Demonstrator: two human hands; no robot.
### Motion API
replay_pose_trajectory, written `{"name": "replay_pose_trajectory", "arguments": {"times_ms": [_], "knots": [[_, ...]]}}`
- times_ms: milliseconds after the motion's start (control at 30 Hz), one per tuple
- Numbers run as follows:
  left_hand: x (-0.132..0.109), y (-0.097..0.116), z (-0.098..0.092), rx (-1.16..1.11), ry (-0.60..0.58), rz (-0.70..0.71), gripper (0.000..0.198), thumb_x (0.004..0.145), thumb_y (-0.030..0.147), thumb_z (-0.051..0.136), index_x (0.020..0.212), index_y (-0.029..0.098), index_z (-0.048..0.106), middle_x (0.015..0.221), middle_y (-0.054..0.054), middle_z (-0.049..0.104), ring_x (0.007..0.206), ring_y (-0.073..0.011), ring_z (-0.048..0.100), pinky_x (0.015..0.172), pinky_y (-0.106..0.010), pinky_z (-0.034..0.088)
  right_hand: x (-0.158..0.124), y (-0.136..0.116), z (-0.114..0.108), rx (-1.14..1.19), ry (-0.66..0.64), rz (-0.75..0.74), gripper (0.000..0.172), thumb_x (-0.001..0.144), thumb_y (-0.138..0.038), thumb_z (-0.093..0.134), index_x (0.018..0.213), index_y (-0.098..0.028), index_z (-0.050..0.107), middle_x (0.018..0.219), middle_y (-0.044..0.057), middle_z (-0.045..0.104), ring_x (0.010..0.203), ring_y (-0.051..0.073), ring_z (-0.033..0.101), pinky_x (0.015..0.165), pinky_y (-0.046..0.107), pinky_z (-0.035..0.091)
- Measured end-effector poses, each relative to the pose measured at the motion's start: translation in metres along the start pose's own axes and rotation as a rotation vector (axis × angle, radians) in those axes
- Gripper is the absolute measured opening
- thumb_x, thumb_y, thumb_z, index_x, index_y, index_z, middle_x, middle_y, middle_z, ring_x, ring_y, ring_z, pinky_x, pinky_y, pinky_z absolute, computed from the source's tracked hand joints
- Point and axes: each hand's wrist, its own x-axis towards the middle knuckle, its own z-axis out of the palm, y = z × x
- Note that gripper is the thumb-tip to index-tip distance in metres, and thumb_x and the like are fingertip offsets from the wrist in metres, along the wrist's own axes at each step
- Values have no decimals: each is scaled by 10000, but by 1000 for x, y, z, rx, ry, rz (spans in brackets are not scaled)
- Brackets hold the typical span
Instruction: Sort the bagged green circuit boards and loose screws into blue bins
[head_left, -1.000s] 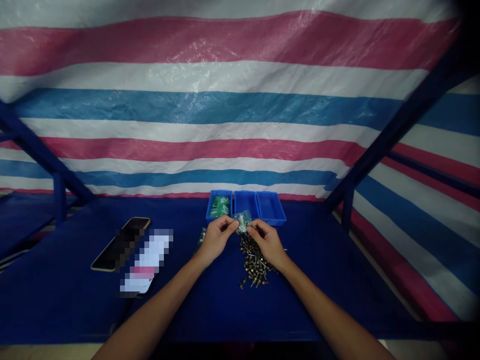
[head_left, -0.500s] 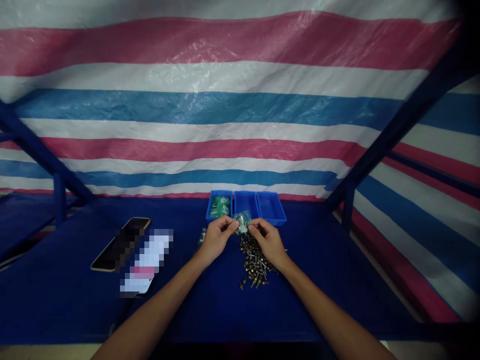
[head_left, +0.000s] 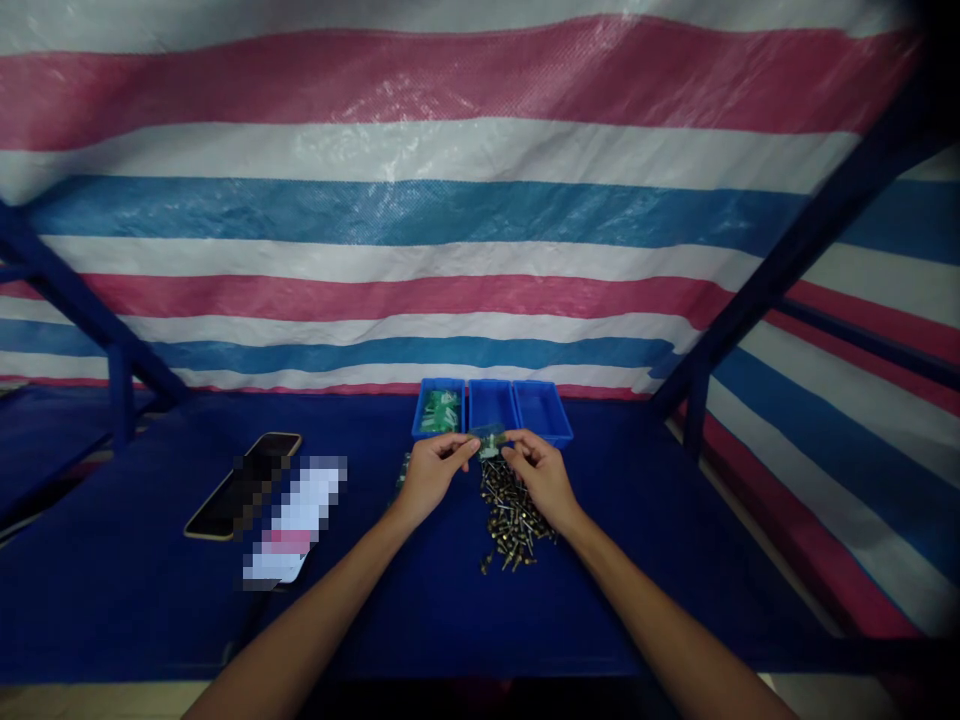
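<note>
Small clear bag (head_left: pixel 488 441) | left hand (head_left: pixel 433 477) and right hand (head_left: pixel 541 482) grips both pinched on its edges, above screw pile (head_left: pixel 512 522) | best: firm pinches, bag level over pile.

makeshift workshop: tarp (head_left: pixel 450 200) walls, parts bins (head_left: pixel 491 408), screw pile (head_left: pixel 514 515).

A dark blue counter (head_left: pixel 450 620) carries three blue bins (head_left: pixel 491 405) side by side at centre frame, a pile of brass-coloured screws (head_left: pixel 510 520) just below them, and a phone (head_left: pixel 225 500) lying flat at lower left.
</note>
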Motion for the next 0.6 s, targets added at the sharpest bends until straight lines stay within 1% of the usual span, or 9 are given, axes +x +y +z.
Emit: {"name": "replay_pose_trajectory", "arguments": {"times_ms": [67, 133, 200, 267, 333, 400, 467, 533, 600], "knots": [[-1, 2, 0, -31, -26, -20, 321, 892, 501, 758, 981, 202, 832, 712, -18, 728, 580, -136, 544, 550, -250, 405, 0, -3, -1, 30, -15, -4, 308, 929, -504, 693, 1063, -227, 719, 692, -18, 638, 567, 155, 484, 583, 290, 382], [-2, 4, 1, -94, -43, -22, 382, 926, 530, 713, 1072, 198, 829, 833, -59, 774, 632, -148, 585, 564, -257, 448, 0, -6, -3, 38, -10, -14, 286, 964, -488, 652, 1067, -235, 737, 811, 17, 706, 609, 164, 517, 598, 296, 401], [-3, 4, 3, -173, -31, -33, 474, 975, 584, 622, 1069, 169, 830, 844, -85, 762, 668, -163, 611, 561, -264, 477, 1, -8, -4, 20, 11, -20, 290, 989, -487, 617, 1052, -244, 762, 813, 20, 693, 625, 173, 523, 600, 300, 404], [-3, 3, 4, -201, -15, -48, 527, 990, 610, 582, 1013, 146, 831, 769, -76, 718, 637, -155, 601, 537, -259, 479, 1, -7, -5, 2, 24, -25, 292, 981, -503, 634, 1027, -250, 773, 815, 19, 678, 639, 179, 527, 609, 304, 411], [-2, -1, 5, -167, -18, -35, 451, 946, 572, 678, 1030, 150, 816, 748, -45, 695, 582, -124, 567, 523, -244, 473, 1, -5, -4, -13, 14, -42, 272, 928, -498, 718, 1019, -247, 768, 847, 18, 673, 654, 176, 521, 625, 305, 419], [-1, -5, 6, -160, -5, 6, 405, 859, 496, 807, 1097, 169, 776, 822, -32, 712, 596, -112, 569, 518, -228, 474, 1, -3, -3, -19, -7, -53, 274, 885, -467, 781, 1035, -240, 754, 823, 7, 643, 649, 168, 498, 622, 299, 410], [1, -8, 7, -204, 7, 11, 504, 805, 451, 865, 1206, 184, 715, 861, -24, 710, 627, -120, 586, 502, -217, 473, 1, -1, -2, -8, -14, -53, 280, 874, -439, 797, 1055, -234, 734, 814, -1, 617, 643, 159, 481, 617, 292, 403], [1, -9, 7, -241, 5, -37, 591, 788, 450, 879, 1278, 193, 672, 850, -6, 685, 572, -98, 551, 456, -202, 427, 1, 0, -1, 6, 2, -56, 288, 870, -428, 800, 1065, -234, 715, 859, 1, 611, 647, 150, 480, 621, 286, 407], [0, -8, 7, -247, -6, -100, 545, 799, 482, 862, 1223, 179, 700, 792, 17, 640, 511, -69, 491, 424, -188, 362, 1, -1, 0, 15, 21, -62, 298, 863, -419, 805, 1073, -235, 699, 881, -3, 594, 644, 142, 478, 618, 281, 407]]}}
